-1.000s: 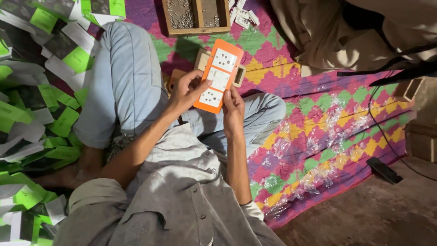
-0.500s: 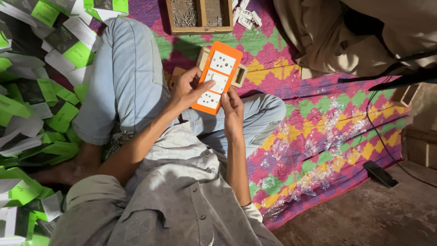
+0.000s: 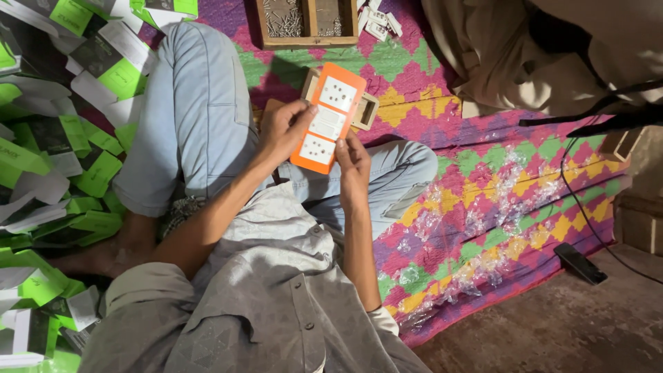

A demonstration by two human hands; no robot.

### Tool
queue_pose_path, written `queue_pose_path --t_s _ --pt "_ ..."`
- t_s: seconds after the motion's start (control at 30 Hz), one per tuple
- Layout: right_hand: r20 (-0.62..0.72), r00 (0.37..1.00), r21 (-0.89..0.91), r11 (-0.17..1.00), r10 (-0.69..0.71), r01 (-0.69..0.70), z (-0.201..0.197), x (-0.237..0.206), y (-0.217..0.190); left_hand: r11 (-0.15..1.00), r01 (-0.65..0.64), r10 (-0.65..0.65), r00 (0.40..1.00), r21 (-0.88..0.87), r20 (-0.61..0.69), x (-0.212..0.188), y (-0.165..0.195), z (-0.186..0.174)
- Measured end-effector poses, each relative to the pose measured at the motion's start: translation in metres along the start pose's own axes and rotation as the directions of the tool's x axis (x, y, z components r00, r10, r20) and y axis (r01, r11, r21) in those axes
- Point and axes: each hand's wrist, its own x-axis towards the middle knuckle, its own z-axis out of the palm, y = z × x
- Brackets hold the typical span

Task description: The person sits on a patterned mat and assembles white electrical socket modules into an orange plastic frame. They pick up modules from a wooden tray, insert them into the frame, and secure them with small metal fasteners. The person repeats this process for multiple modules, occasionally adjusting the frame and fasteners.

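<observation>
Holding 1 orange switch plate (image 3: 327, 118), 2 hands: L (image 3: 282, 130), R (image 3: 353, 164)

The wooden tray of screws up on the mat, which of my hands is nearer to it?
Left. Your left hand holds the orange switch plate by its left edge, just below the wooden tray. Your right hand holds the plate's lower end, farther down from the tray.

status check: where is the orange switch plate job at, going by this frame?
Done: the orange switch plate already carries three white inserts on its face.

In hand: the left hand grips its left edge and the right hand its lower end, above the lap.

Left: a wooden block lies under it on the patterned mat, the tray of screws sits apart, and flat green-and-white boxes are piled beside the knee.
</observation>
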Motion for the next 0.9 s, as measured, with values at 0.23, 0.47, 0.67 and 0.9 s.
queue_pose_path --t_s 0.23,0.47,0.67,0.9 --pt "0.094 0.994 -0.352 0.932 -0.053 0.083 -0.016 0.010 -0.006 0.905 -0.281 0.171 0.927 0.318 0.333 -0.012 0.009 0.002" --pt "0.025 0.995 -0.832 0.553 0.093 -0.031 -0.024 0.003 -0.027 0.842 -0.251 -0.037 0.857 0.478 0.514 -0.011 0.021 -0.003" --pt "0.268 0.955 -0.925 0.243 -0.127 0.292 -0.033 0.039 -0.040 0.704 -0.257 -0.127 0.872 0.663 0.473 -0.014 0.012 -0.008" --pt "0.408 0.908 -0.906 0.077 -0.097 0.416 -0.018 0.110 -0.026 0.699 -0.314 0.021 0.907 0.643 0.420 -0.018 0.007 -0.009"
